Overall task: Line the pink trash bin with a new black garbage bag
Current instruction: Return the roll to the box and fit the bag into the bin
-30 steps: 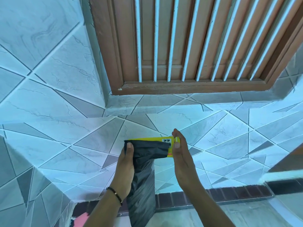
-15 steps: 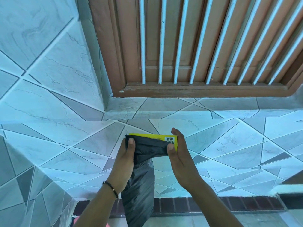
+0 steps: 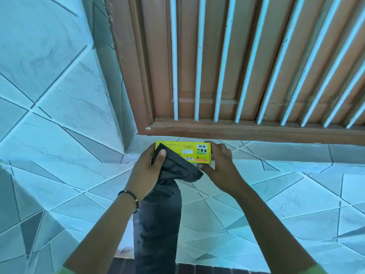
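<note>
A yellow box of garbage bags (image 3: 194, 152) is held up in front of a tiled wall, just below a window sill. My right hand (image 3: 218, 165) grips its right end, thumb under the lower edge. A black garbage bag (image 3: 160, 220) comes out of the box's left end and hangs straight down between my forearms. My left hand (image 3: 147, 173) pinches the bag's top against the box, thumb on the black plastic. The pink trash bin is out of view.
A brown wooden window frame (image 3: 246, 131) with white vertical bars (image 3: 198, 56) fills the upper half. Pale tiles with grey triangle patterns (image 3: 59, 119) cover the wall and ledge. A strip of dark brown tiles (image 3: 207, 268) runs along the bottom edge.
Both hands have lifted the box and bag closer to the window sill. The box has tilted so that its printed yellow face shows. More of the bag hangs out.
</note>
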`<state>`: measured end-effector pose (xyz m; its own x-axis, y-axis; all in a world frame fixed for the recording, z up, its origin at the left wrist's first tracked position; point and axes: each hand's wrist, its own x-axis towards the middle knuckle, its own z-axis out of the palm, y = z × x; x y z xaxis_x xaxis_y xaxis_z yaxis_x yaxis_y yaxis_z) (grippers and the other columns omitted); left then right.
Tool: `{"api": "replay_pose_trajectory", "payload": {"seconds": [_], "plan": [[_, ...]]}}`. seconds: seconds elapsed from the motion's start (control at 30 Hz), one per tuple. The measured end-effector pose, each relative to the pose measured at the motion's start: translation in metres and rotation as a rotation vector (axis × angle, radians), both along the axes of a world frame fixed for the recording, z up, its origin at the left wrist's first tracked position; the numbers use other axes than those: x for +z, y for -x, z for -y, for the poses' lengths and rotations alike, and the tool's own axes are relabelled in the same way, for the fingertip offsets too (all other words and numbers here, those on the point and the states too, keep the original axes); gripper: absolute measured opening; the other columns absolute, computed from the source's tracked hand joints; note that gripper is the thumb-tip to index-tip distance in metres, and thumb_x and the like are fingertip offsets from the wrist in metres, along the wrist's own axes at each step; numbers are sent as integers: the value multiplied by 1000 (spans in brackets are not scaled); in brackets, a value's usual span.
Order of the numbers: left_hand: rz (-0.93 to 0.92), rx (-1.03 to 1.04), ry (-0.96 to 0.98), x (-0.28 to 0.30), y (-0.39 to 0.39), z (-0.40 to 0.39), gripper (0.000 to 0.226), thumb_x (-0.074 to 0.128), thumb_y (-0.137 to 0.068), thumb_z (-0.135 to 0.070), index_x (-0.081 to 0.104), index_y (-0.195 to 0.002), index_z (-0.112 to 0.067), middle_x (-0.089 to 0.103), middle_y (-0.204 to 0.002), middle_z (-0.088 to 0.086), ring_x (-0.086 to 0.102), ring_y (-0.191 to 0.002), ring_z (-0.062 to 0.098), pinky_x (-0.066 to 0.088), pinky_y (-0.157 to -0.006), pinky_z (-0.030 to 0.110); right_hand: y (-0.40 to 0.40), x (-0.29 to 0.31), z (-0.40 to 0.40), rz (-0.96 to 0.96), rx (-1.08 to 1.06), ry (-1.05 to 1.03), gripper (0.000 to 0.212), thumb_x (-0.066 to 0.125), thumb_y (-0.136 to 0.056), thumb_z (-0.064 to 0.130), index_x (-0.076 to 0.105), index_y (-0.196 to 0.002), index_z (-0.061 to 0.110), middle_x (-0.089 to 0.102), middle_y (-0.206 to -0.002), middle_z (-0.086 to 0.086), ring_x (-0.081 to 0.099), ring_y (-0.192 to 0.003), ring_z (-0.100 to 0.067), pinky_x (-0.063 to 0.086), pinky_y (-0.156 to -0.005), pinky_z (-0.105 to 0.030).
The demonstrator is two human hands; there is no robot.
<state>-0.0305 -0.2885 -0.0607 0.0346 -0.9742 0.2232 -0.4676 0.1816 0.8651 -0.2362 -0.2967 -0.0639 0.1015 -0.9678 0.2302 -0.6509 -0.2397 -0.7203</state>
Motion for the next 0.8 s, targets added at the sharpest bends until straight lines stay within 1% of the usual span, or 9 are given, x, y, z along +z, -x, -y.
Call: {"api": "replay_pose_trajectory", "payload": {"seconds": [0.1, 0.17, 0.3, 0.4, 0.53, 0.6, 0.7, 0.77, 0.8], "plan": [[92, 37, 64, 4, 2, 27, 30, 42, -94, -41, 56, -114, -24, 67, -108, 0, 60, -105, 21, 43, -87, 29, 3, 0, 30, -34, -91, 55, 52, 58, -76, 43, 51, -124, 24, 57, -116, -8, 49, -112, -32, 44, -89, -38], [149, 78, 107, 6, 4, 42, 39, 45, -90, -43, 57, -121, -23, 67, -117, 3, 59, -111, 22, 42, -90, 27, 5, 2, 44, -91, -184, 84, 50, 61, -76, 44, 53, -121, 24, 60, -117, -7, 54, -108, -32, 48, -83, -38], [166, 204, 118, 7, 12, 58, 30, 57, -88, -33, 64, -111, -14, 70, -107, 9, 62, -101, 28, 41, -79, 25, 3, 3, 58, -246, -311, 111, 45, 61, -80, 47, 53, -116, 21, 64, -109, -7, 59, -101, -32, 42, -67, -33], [148, 237, 107, 1, 14, 60, 27, 58, -88, -31, 65, -107, -14, 71, -100, 11, 62, -95, 30, 42, -75, 27, 3, 7, 58, -219, -354, 100, 46, 64, -79, 47, 47, -111, 18, 66, -105, -7, 62, -97, -32, 39, -65, -33], [85, 268, 121, -9, 8, 50, 25, 55, -90, -28, 67, -104, -12, 71, -96, 7, 63, -93, 26, 41, -76, 25, 2, 7, 50, -250, -305, 74, 48, 68, -77, 44, 44, -108, 16, 65, -102, -7, 61, -96, -31, 40, -66, -33], [45, 311, 133, -10, 1, 39, 22, 53, -91, -26, 67, -97, -11, 67, -84, 4, 62, -86, 26, 39, -72, 24, 2, 13, 38, -121, -288, 91, 44, 67, -79, 40, 48, -112, 18, 63, -95, -4, 61, -91, -28, 40, -65, -31], [69, 343, 167, -14, -10, 17, 22, 50, -92, -25, 66, -87, -11, 62, -72, 4, 59, -75, 29, 37, -66, 27, 1, 15, -5, 126, -327, 300, 28, 64, -82, 41, 55, -102, 23, 59, -78, 5, 56, -65, -15, 37, -57, -28], [79, 306, 179, -14, -13, -1, 21, 49, -93, -25, 64, -82, -14, 60, -68, 2, 56, -70, 26, 38, -64, 27, -13, 2, -39, 269, -262, 249, 22, 66, -81, 41, 55, -95, 27, 61, -76, 7, 54, -63, -10, 41, -58, -25], [66, 274, 175, -13, -14, -13, 21, 48, -93, -25, 62, -81, -15, 59, -66, 0, 56, -69, 23, 38, -64, 28, -22, -9, -56, 317, -206, 138, 24, 68, -79, 41, 55, -96, 29, 63, -81, 10, 57, -70, -8, 43, -61, -22]]}}
